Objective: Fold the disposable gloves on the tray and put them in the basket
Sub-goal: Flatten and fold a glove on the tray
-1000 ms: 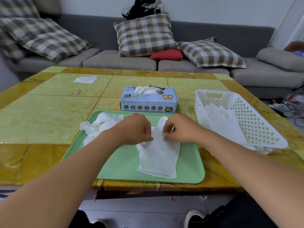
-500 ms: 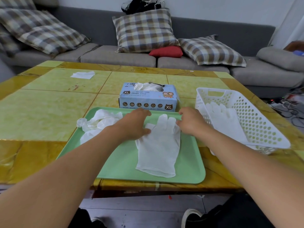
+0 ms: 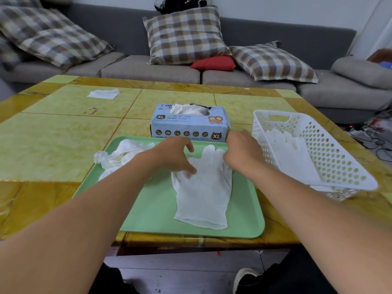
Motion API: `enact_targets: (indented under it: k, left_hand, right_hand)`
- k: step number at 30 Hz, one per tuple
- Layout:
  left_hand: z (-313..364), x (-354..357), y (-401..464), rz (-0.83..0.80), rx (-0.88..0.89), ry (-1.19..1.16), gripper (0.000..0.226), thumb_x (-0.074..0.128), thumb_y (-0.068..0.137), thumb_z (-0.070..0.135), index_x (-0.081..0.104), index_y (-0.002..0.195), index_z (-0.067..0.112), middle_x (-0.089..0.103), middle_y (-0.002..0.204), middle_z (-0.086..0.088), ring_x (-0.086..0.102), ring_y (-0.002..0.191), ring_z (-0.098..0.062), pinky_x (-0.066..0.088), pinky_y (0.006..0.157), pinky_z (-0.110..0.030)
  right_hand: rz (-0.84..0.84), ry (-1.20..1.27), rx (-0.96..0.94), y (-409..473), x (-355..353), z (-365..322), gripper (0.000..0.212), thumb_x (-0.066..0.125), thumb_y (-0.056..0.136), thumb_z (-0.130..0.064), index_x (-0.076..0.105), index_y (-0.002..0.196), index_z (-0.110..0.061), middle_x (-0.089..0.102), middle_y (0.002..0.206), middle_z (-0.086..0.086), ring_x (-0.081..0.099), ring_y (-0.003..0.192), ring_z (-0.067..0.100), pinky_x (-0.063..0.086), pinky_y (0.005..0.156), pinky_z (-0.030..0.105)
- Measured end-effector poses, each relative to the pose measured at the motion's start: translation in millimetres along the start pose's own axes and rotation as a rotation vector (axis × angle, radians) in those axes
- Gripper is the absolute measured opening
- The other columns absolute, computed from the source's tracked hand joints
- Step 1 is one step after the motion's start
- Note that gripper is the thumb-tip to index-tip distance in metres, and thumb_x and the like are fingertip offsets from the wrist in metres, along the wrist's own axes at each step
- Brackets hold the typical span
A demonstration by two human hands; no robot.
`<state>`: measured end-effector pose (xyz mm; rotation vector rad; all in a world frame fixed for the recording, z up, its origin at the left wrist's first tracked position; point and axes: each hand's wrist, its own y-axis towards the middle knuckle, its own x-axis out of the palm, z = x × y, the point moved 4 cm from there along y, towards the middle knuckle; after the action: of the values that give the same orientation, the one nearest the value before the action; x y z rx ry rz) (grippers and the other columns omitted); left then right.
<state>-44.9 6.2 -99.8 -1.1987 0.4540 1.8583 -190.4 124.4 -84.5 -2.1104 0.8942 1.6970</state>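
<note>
Since the earlier frame your hands moved to the glove fingertips. Left hand presses with curled fingers; right hand grip unclear. Flattening step; fold next.

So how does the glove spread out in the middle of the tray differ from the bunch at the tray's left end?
The middle glove lies flat, its fingers pointing toward the box; the left bunch is crumpled, with no clear outline. The left hand and the right hand both touch the middle glove near its fingers; neither hand touches the left bunch. Both are thin, translucent white, and lie on the green tray.
</note>
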Motion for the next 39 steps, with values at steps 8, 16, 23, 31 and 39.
enact_targets:
  k: [8,16,23,31,39]
  left_hand:
    - [-10.3,1.0,-7.1,-0.088,-0.006,0.006,0.089,0.094,0.062,0.037,0.047,0.137,0.025,0.054,0.121,0.004,0.055,0.101,-0.016,0.043,0.08,-0.025]
    - [-15.1,2.0,-9.1,-0.032,-0.013,0.069,0.122,0.096,0.056,0.044,0.02,0.149,0.024,0.029,0.15,-0.008,0.044,0.133,-0.027,0.041,0.106,-0.037]
    - [-4.3,-2.9,-13.5,0.061,0.126,0.142,0.078,0.088,0.062,0.059,0.053,0.124,0.028,0.041,0.124,0.002,0.051,0.109,-0.02,0.043,0.089,-0.031]
    - [2.3,13.3,-22.0,-0.172,0.181,0.212,0.095,0.083,0.068,0.062,0.043,0.147,0.028,0.038,0.148,0.014,0.043,0.116,-0.009,0.035,0.101,-0.025]
    - [5.1,4.0,-25.7,-0.049,0.219,0.157,0.084,0.084,0.071,0.055,0.05,0.141,0.024,0.045,0.139,0.01,0.048,0.104,-0.009,0.039,0.088,-0.021]
  right_hand:
    - [-0.215,0.278,-0.287,1.0,33.7,-42.4,0.037,0.089,0.072,-0.032,0.07,0.101,-0.02,0.062,0.085,-0.005,0.059,0.074,0.01,0.048,0.067,0.028]
    - [0.065,0.38,0.028,17.7,23.6,-22.5,0.013,0.073,0.085,-0.023,0.063,0.077,-0.019,0.068,0.085,0.0,0.066,0.086,0.022,0.047,0.069,0.029]
    - [-0.145,0.034,-0.048,-0.9,4.6,-2.1,0.015,0.082,0.074,-0.017,0.07,0.083,-0.016,0.067,0.087,0.0,0.066,0.083,0.023,0.056,0.072,0.034]
    - [-0.073,0.007,0.141,0.9,18.9,34.7,0.003,0.069,0.087,-0.01,0.067,0.086,-0.008,0.066,0.091,0.01,0.065,0.083,0.031,0.053,0.068,0.032]
    - [-0.252,0.219,-0.333,-21.5,3.3,-23.8,0.015,0.078,0.082,-0.02,0.07,0.094,-0.022,0.067,0.093,-0.004,0.062,0.081,0.011,0.051,0.075,0.028]
